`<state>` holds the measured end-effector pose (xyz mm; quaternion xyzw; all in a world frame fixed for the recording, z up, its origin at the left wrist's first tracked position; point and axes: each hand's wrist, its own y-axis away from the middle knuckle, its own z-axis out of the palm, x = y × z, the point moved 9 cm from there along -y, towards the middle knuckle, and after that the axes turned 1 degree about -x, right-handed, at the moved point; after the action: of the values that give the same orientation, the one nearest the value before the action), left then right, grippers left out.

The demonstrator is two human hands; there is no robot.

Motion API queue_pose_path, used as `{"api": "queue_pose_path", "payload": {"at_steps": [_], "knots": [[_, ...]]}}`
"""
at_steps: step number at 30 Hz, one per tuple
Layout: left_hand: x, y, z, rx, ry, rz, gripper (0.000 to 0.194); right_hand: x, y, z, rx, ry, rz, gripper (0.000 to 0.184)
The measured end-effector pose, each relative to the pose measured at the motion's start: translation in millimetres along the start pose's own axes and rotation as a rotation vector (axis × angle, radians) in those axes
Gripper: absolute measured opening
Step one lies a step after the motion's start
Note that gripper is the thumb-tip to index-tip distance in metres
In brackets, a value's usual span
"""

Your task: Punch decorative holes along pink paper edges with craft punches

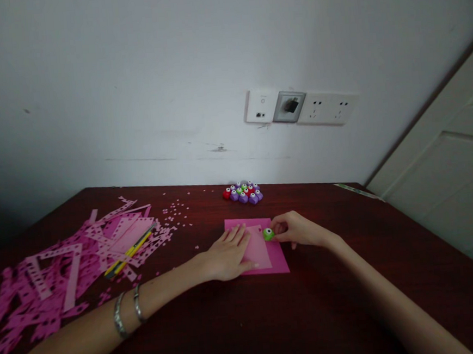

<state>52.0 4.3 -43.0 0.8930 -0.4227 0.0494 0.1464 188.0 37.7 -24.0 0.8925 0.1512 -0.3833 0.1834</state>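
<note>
My left hand (228, 255) lies flat with its fingers stretched over a light pink sheet of paper (261, 251). That sheet rests on a larger, darker pink sheet (282, 263). Between the thumb and fingers of my right hand (292, 230) is a small green craft punch (268, 234) with a white, eye-like top. The punch sits at the light sheet's upper right edge. A tiny dark pink spot (260, 229) shows just left of it; whether it is a hole or a stuck-on piece, I cannot tell.
Several red, purple and green craft punches (244, 193) stand clustered by the wall. At the left, punched pink paper strips (71, 266) lie heaped under a yellow utility knife (131, 252), with tiny cut-outs (176, 212) scattered nearby. A patterned strip (358, 190) lies at the back right.
</note>
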Motion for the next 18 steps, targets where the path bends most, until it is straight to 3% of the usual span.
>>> {"api": "queue_pose_path", "payload": {"at_steps": [18], "knots": [[1.8,0.2,-0.3,-0.009,-0.016,0.01,0.084,-0.7,0.3,-0.3,-0.001,-0.004,-0.007,0.022]]}}
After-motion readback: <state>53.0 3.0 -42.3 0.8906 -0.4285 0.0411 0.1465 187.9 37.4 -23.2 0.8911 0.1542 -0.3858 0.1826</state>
